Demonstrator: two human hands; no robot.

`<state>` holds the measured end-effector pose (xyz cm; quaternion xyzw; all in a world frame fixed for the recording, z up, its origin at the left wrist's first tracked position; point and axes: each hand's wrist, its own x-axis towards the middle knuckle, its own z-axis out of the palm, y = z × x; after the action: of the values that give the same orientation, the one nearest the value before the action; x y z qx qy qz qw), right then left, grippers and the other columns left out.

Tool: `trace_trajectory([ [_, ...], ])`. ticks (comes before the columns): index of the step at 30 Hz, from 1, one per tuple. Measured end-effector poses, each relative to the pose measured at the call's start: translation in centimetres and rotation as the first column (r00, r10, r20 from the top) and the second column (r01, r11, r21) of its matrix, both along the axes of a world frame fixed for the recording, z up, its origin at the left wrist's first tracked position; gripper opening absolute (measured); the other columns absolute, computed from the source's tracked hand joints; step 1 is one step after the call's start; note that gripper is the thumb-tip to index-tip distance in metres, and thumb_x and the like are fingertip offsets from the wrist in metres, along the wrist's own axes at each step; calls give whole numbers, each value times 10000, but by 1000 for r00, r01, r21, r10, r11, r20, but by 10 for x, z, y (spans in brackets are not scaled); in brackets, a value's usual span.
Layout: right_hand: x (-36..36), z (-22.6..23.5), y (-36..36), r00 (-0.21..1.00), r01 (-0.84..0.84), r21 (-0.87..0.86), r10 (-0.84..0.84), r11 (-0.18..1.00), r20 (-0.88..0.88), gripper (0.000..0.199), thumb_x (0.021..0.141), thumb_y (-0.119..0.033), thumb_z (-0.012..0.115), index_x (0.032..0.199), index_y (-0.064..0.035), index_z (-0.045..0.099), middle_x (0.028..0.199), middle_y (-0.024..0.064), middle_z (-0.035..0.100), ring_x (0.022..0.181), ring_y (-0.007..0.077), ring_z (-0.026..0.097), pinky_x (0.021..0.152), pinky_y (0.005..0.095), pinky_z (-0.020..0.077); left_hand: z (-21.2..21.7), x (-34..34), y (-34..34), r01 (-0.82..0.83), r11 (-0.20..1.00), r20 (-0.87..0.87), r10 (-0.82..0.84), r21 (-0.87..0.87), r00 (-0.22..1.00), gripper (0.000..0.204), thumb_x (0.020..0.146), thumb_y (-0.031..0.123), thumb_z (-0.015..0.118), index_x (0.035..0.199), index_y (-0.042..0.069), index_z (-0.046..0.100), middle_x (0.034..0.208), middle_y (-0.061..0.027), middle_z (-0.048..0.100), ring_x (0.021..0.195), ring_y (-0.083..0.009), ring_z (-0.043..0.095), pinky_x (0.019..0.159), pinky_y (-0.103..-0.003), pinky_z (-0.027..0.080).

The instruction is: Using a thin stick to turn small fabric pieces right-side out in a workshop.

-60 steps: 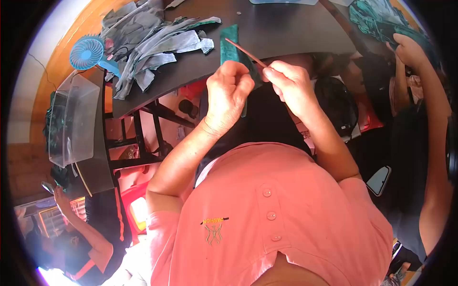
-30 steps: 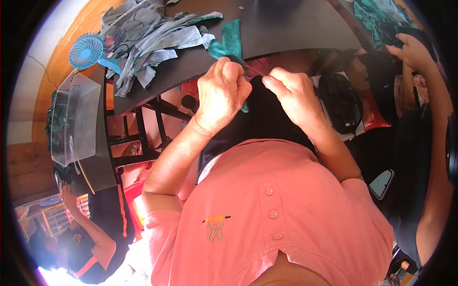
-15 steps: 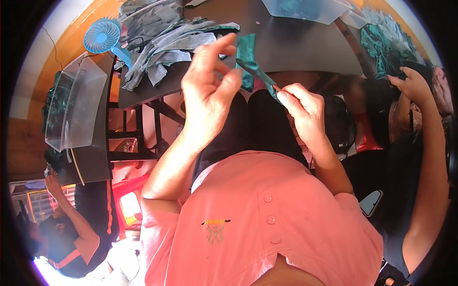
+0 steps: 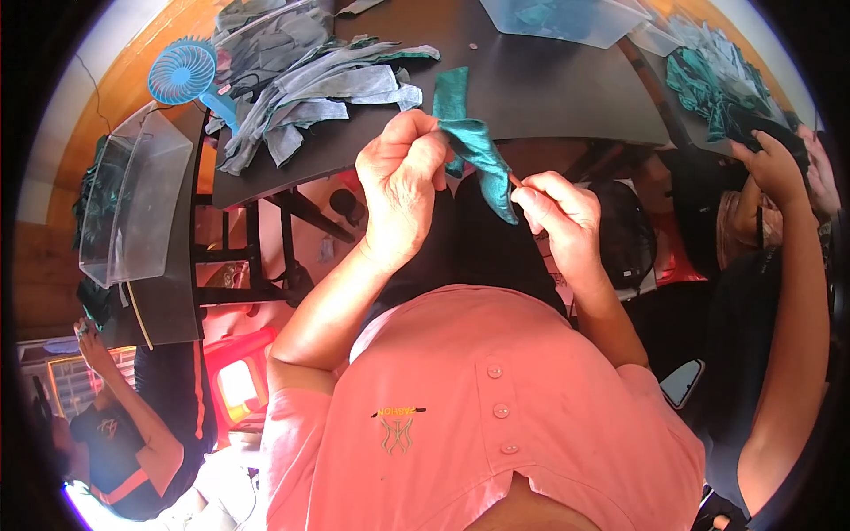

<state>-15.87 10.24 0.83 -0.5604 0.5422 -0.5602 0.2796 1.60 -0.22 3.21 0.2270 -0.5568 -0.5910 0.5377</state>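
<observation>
A dark green velvety cloth strip (image 4: 478, 146) hangs in front of me, twisted, its upper end sticking up over the table edge. My left hand (image 4: 398, 186) is closed, thumb and fingers pinching the strip's left side near its middle. My right hand (image 4: 567, 217) grips a thin brown stick (image 4: 516, 182), whose far end goes in at the lower right part of the cloth. How deep the stick reaches inside is hidden.
Grey and green cloth pieces (image 4: 328, 93) lie piled on the dark table (image 4: 549, 88), beside a blue fan (image 4: 183, 71). Clear plastic bins stand at the back (image 4: 575, 22) and left (image 4: 142, 203). Co-workers' hands show at right (image 4: 775, 168) and left (image 4: 93, 350), with green cloth (image 4: 708, 84) far right.
My left hand has gone from spread fingers to a pinch on the cloth strip, moving slightly lower. The strip has opened wider and twisted near the stick; my right hand is nearly still.
</observation>
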Motion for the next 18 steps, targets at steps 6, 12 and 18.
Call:
trace_trajectory([
  [6,-3,-6,-2,970,-111,44,99,993,220,167,934,-95,590,864,49,635,618,11,520,536,69,468,499,216,346,-14,1,7,58,995,95,-66,80,993,134,866,46,536,929,-3,644,698,-29,599,521,-58,473,495,-201,378],
  [12,-4,-3,-1,996,-41,84,34,996,82,163,930,-93,596,868,53,637,621,12,520,540,67,463,501,218,347,10,17,18,-132,970,119,159,-205,980,486,801,-107,605,1274,-24,523,1142,-102,627,627,-26,509,557,-172,425],
  [18,1,0,1,999,-42,100,39,994,25,158,926,-84,598,864,56,635,633,16,531,550,69,462,513,222,360,22,13,21,3,989,189,25,-147,982,383,872,-71,587,1251,-26,546,1079,-93,631,692,-77,583,639,-195,482],
])
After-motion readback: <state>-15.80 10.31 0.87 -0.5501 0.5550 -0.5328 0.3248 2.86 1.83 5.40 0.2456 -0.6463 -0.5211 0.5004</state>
